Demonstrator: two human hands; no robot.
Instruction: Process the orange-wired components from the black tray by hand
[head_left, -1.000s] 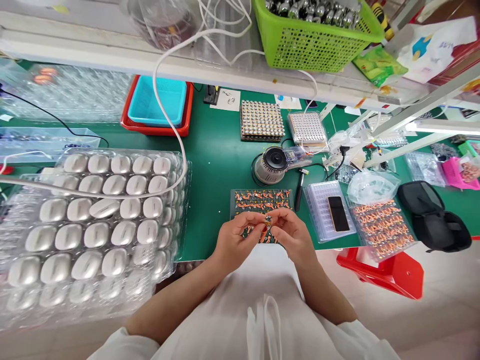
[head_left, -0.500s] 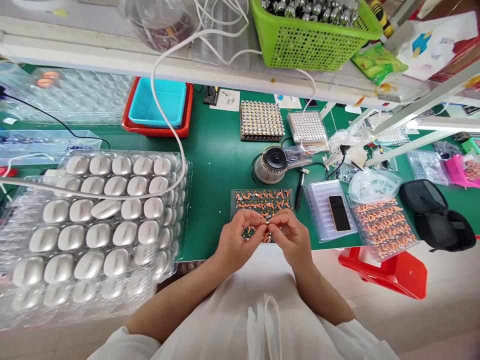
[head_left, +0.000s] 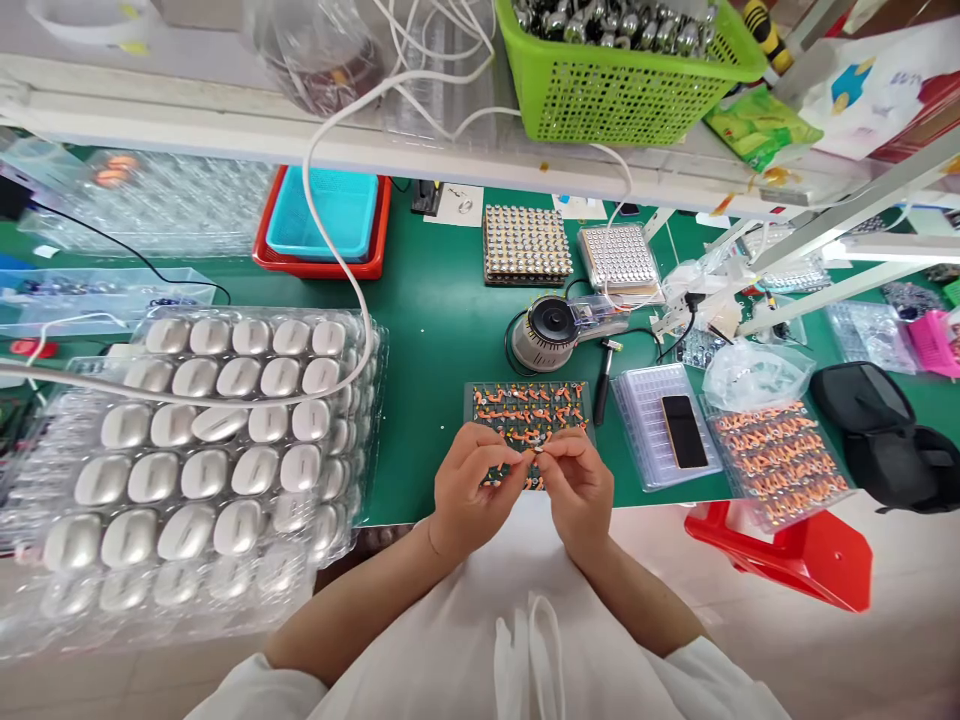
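My left hand and my right hand meet at the fingertips over the near edge of the bench. Between them is a small orange and pale part, pinched by thumb and forefinger on both sides; its exact kind is too small to make out. Under the hands lies a dark tray bearing rows of small orange flexible circuit strips. My fingers cover part of its near rows.
Right of the tray lie a small hammer, clear trays with a phone on top, and another tray of orange strips. Behind stands a round tape dispenser. Silver-cased trays fill the left. A shelf overhangs the back.
Both hands stay pinched together, with the fingers slightly shifted around the small part. The right hand has moved slightly left, and the whole view has shifted a little.
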